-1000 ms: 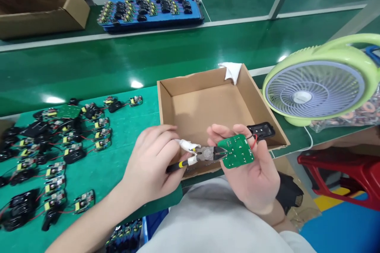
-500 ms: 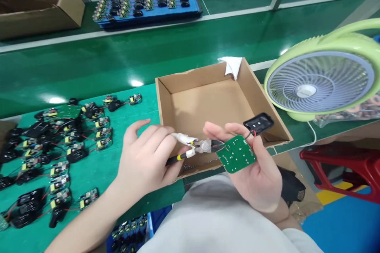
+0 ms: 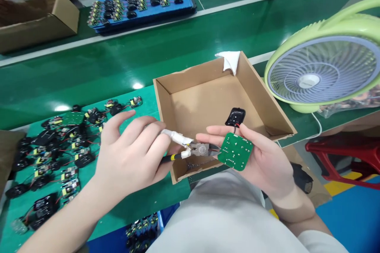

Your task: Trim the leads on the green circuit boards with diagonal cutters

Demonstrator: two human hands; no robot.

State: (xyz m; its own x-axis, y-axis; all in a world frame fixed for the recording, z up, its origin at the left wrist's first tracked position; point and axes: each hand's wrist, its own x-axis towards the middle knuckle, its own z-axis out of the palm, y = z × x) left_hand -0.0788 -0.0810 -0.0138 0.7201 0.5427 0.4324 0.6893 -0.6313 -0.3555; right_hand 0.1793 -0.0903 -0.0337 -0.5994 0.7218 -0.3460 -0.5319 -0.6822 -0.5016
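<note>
The circuit board (image 3: pixel 236 151), gripped in the right hand (image 3: pixel 267 162) over the near side of the carton (image 3: pixel 192 81), has turned, its black casing (image 3: pixel 236 116) swinging round, apparently re-presenting its edge to the left hand's (image 3: pixel 127 154) firmly held cutters (image 3: pixel 202 150).

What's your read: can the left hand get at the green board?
Likely yes, through the pliers: the left hand grips them, tips beside the green board, and the right hand leaves that edge uncovered.

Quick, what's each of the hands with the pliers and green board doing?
Left hand: closed around the pliers.
Right hand: holding the green board.
</note>
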